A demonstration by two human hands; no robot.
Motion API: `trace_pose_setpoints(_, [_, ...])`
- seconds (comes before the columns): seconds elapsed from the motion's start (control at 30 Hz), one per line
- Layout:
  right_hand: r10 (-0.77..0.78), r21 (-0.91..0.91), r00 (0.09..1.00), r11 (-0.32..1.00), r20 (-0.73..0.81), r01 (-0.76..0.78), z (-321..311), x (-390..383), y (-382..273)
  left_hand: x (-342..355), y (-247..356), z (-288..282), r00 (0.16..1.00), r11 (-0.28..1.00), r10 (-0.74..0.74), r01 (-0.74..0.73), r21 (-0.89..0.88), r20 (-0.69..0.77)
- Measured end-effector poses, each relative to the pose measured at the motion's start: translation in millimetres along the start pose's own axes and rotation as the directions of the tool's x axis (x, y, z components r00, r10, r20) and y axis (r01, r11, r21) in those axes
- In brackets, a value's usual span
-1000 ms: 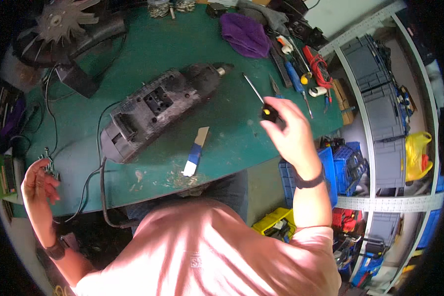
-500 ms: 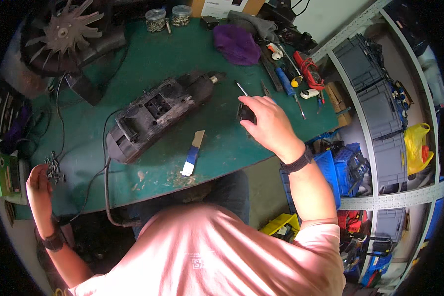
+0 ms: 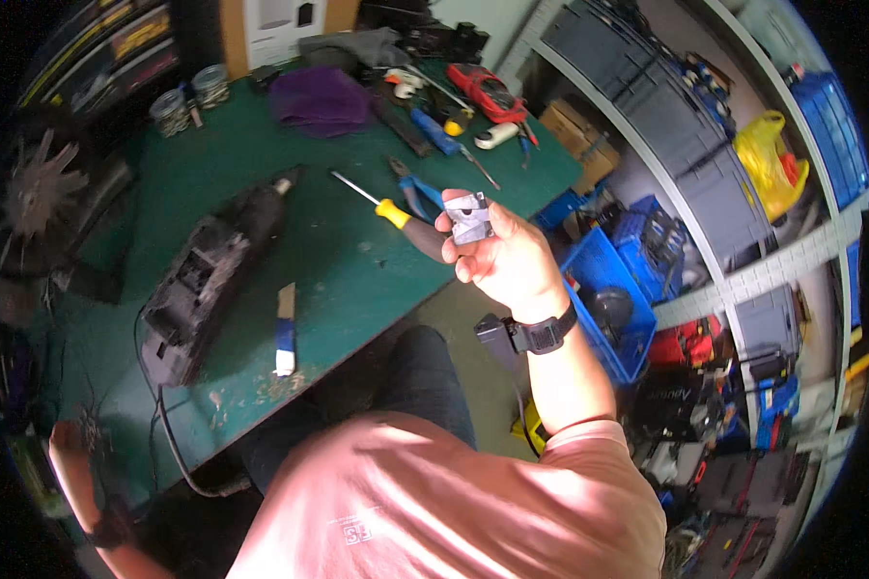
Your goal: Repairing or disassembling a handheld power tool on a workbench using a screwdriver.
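Observation:
My right hand (image 3: 502,261), with a black watch on its wrist, is raised over the green workbench's (image 3: 357,270) near edge and pinches a small grey metal part (image 3: 470,218) in its fingertips. A screwdriver (image 3: 388,210) with a yellow and black handle lies on the bench just left of that hand. Farther left lies an opened dark power tool (image 3: 212,275) with its cord. My left hand (image 3: 66,446) is at the dim lower left edge beside a tangle of thin wires (image 3: 94,423); its grip is hidden in shadow.
A blue and white knife (image 3: 285,333) lies near the bench's front edge. Blue-handled pliers (image 3: 415,193), a purple cloth (image 3: 323,96), a red tool (image 3: 483,92) and jars (image 3: 174,106) sit farther back. A fan wheel (image 3: 43,188) stands left. Blue crates (image 3: 613,280) and shelving stand right.
My right hand has let go of the screwdriver, which now lies on the bench, and has come up holding the small grey part. The view has swung right.

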State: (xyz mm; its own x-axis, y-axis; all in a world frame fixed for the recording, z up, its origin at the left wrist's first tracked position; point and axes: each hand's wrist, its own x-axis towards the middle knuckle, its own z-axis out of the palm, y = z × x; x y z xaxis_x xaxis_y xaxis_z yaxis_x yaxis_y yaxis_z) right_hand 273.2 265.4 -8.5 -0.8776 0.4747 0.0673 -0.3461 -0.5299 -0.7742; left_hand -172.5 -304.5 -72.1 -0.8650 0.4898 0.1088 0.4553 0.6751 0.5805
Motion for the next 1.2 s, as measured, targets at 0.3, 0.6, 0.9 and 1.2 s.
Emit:
trace_pose_setpoints(0.3, [-0.043, 0.164, 0.942, 0.981, -0.332, 0.103, -104, -107, 42, 89, -84, 1, 0.994, 0.992, -0.107, 0.108, -0.071, 0.012])
trace_pose_setpoints(0.6, [0.318, 0.145, 0.358, 0.889, -0.878, -0.434, -230, -228, 172, 166, -1, 100, 0.996, 0.942, -0.058, 0.077, -0.325, 0.065])
trace_pose_setpoints(0.9, [-0.318, -0.328, 0.085, 0.933, -0.944, -0.149, -302, -307, -69, 110, -4, 58, 0.96, 0.843, -0.271, 0.202, -0.499, -0.069])
trace_pose_setpoints(1.2, [-0.497, -0.98, 0.845, 0.122, -0.197, -0.157, -61, -102, -21, 11, 4, -23, 0.979, 0.989, -0.053, 0.078, 0.123, -0.196])
